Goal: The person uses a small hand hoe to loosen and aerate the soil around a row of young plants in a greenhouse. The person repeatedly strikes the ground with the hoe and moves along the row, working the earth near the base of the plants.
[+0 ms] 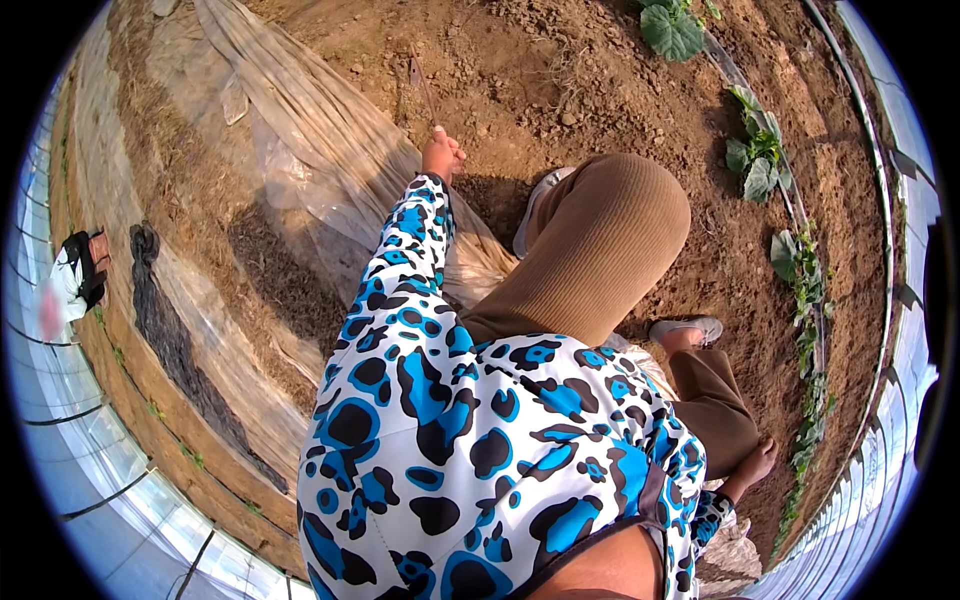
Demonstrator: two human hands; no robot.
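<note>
My left hand [442,155] reaches out over the soil, its fingers closed around the end of a thin, reddish-brown rod-like tool [429,97]. The far part of the tool lies close to the ground; its exact kind is too small to tell. Under my left forearm runs a long, crumpled sheet of clear plastic film [337,112], dusty with soil. On the other side, my right hand [759,459] rests by my right knee, in brown ribbed trousers [712,397]. Its fingers are partly hidden, and nothing shows in it.
Leafy green vine plants [759,161] grow in a row along a pale hose [727,64] on my right. Loose clods cover the bare soil [510,82]. Dark bunched sheeting [176,360] lies to the left, with another person [75,277] beyond, near the greenhouse wall [127,480].
</note>
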